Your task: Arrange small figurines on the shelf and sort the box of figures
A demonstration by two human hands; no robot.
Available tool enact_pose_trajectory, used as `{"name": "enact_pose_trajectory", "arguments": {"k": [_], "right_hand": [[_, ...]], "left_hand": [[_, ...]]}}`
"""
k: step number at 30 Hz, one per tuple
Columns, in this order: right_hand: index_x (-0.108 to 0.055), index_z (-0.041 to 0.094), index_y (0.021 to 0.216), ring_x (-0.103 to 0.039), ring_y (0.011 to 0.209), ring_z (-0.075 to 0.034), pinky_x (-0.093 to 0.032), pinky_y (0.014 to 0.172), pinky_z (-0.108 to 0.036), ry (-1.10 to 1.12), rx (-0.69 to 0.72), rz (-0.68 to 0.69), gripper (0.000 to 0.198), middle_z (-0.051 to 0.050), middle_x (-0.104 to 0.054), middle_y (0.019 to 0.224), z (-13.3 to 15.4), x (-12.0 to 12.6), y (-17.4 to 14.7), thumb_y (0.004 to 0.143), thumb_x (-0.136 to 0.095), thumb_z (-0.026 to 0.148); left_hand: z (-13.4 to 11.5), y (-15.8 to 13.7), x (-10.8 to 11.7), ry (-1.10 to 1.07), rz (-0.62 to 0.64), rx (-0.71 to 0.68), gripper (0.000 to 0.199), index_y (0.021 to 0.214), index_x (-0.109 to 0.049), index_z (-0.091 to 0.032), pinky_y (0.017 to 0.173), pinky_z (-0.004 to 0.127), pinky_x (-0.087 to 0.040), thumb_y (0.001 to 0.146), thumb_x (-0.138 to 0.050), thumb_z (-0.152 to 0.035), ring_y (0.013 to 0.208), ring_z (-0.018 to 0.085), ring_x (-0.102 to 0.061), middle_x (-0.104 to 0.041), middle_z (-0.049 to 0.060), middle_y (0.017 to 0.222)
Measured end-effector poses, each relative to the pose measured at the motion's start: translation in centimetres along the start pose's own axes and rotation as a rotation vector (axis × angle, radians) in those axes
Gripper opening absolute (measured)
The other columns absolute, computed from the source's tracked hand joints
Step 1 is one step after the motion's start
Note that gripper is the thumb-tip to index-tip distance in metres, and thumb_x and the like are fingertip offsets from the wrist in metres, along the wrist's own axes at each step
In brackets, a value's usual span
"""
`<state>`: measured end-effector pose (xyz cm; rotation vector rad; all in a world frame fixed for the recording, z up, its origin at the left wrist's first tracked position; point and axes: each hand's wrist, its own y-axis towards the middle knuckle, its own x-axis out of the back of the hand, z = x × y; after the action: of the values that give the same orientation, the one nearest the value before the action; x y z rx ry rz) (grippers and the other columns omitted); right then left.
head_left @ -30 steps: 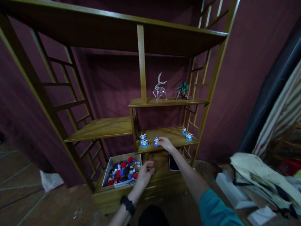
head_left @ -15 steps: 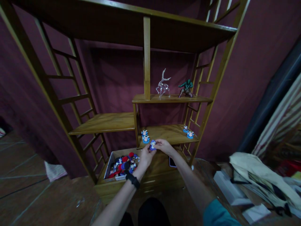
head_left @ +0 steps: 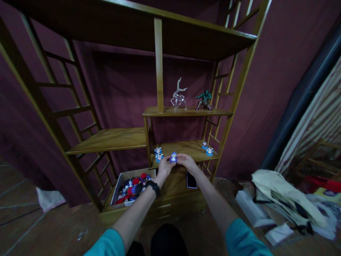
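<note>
A small purple-and-white figurine point(head_left: 173, 156) is held upright between my two hands, at the front edge of the lower right shelf point(head_left: 183, 148). My left hand point(head_left: 164, 168) pinches it from the left, and my right hand point(head_left: 187, 162) grips it from the right with the fingertips. Just behind my left hand, two blue-based figurines stand at the shelf's left end, the nearer one point(head_left: 159, 157) in front of the farther one point(head_left: 158, 150). At the right end are two more, a larger figurine point(head_left: 209, 152) and a smaller one point(head_left: 204, 145).
An open box point(head_left: 120, 175) full of figurines sits low on the left. A phone point(head_left: 191, 180) lies on the cabinet top below my right hand. Above stand a clear deer ornament point(head_left: 178, 97) and a dark green figure point(head_left: 204, 100). White boxes point(head_left: 252, 209) and cloth lie on the right floor.
Both hands have lifted the figurine slightly, closer to the shelf, and it now faces forward more upright. The view has shifted a little to the right.
</note>
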<state>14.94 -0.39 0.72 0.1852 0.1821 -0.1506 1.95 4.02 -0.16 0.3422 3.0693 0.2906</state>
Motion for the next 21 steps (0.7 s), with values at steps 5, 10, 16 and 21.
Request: {"name": "enact_pose_trajectory", "arguments": {"k": [5, 10, 16, 21], "right_hand": [[-0.062, 0.017, 0.076, -0.061, 0.074, -0.015, -0.047, 0.08, -0.033, 0.013, -0.006, -0.102, 0.028, -0.002, -0.066, 0.073, -0.5, 0.7, 1.3, 0.053, -0.072, 0.028], [-0.061, 0.018, 0.074, -0.062, 0.076, -0.016, -0.049, 0.078, -0.033, -0.051, 0.001, -0.168, 0.017, -0.001, -0.065, 0.07, -1.0, 0.8, 2.6, 0.059, -0.066, 0.026], [-0.058, 0.019, 0.072, -0.061, 0.068, -0.014, -0.051, 0.072, -0.032, -0.104, -0.017, -0.188, 0.012, 0.0, -0.062, 0.066, -2.0, 0.5, 3.7, 0.061, -0.061, 0.023], [-0.059, 0.019, 0.075, -0.061, 0.072, -0.015, -0.051, 0.074, -0.033, -0.131, -0.001, -0.192, 0.013, -0.001, -0.063, 0.07, -2.2, 0.8, 4.3, 0.063, -0.06, 0.023]], "left_hand": [[0.4, 1.3, -1.0, 0.167, 0.048, -0.132, 0.029, 0.084, -0.061, -0.013, 0.063, 0.025, -0.046, 0.057, -0.066, -0.005, 0.063, 0.014, -0.06, -0.066, 0.003, 0.073], [1.3, 2.4, -1.1, 0.299, 0.063, -0.194, 0.025, 0.082, -0.062, -0.014, 0.065, 0.025, -0.045, 0.058, -0.067, -0.008, 0.068, 0.015, -0.061, -0.067, 0.004, 0.074], [2.2, 3.0, -0.6, 0.287, 0.056, -0.201, 0.029, 0.087, -0.062, -0.015, 0.066, 0.025, -0.045, 0.059, -0.068, -0.009, 0.07, 0.016, -0.061, -0.068, 0.005, 0.078], [1.7, 3.0, -0.9, 0.352, 0.053, -0.163, 0.028, 0.087, -0.064, -0.015, 0.065, 0.024, -0.043, 0.06, -0.069, -0.012, 0.068, 0.015, -0.06, -0.067, 0.004, 0.076]]}}
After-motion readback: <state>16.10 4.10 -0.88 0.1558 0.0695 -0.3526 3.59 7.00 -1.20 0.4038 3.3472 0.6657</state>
